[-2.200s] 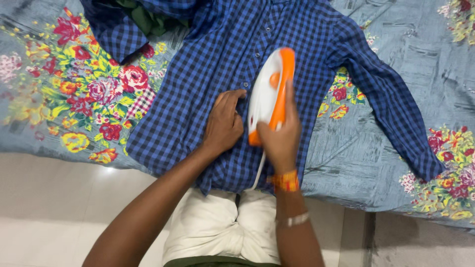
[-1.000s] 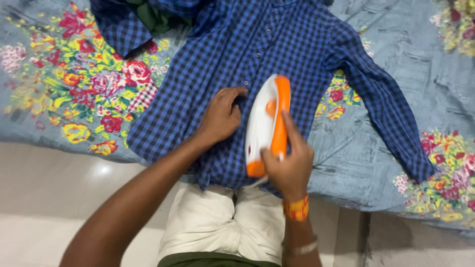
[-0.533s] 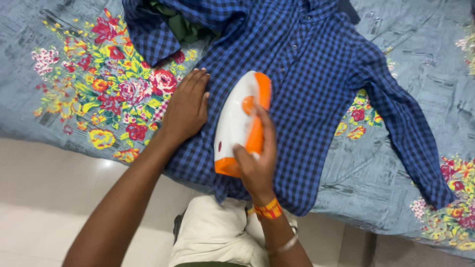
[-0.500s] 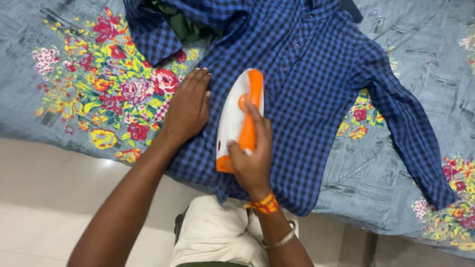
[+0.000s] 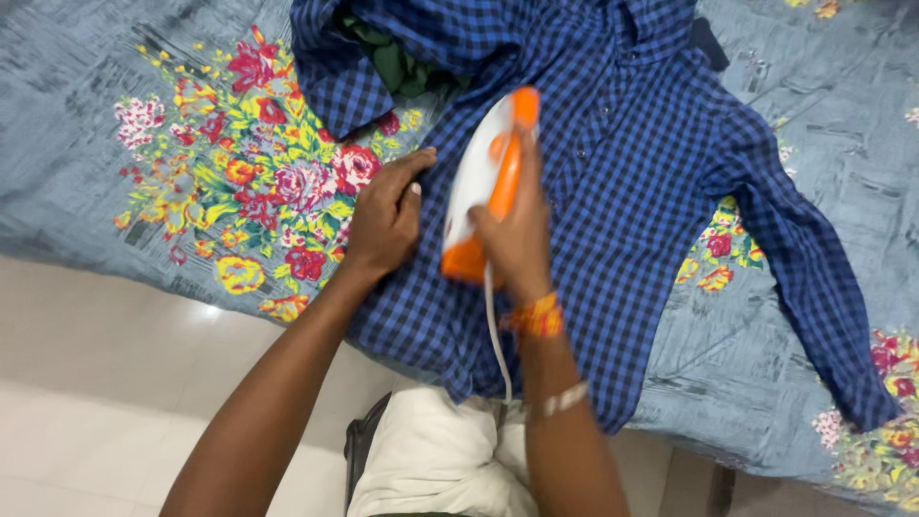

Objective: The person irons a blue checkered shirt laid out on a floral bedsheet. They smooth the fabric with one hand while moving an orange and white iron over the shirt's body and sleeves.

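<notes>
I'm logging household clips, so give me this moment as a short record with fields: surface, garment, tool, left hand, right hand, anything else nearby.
surface: blue floral bedspread, above a pale tiled floor
garment: blue checked shirt laid flat, one sleeve stretched to the side
tool: white and orange iron on the shirt, its cord trailing toward the person
left hand: pressed flat on the shirt beside the iron
right hand: fingers closed round the iron's handle; orange thread band at the wrist
nearby: dark green cloth under the shirt's folded sleeve
</notes>
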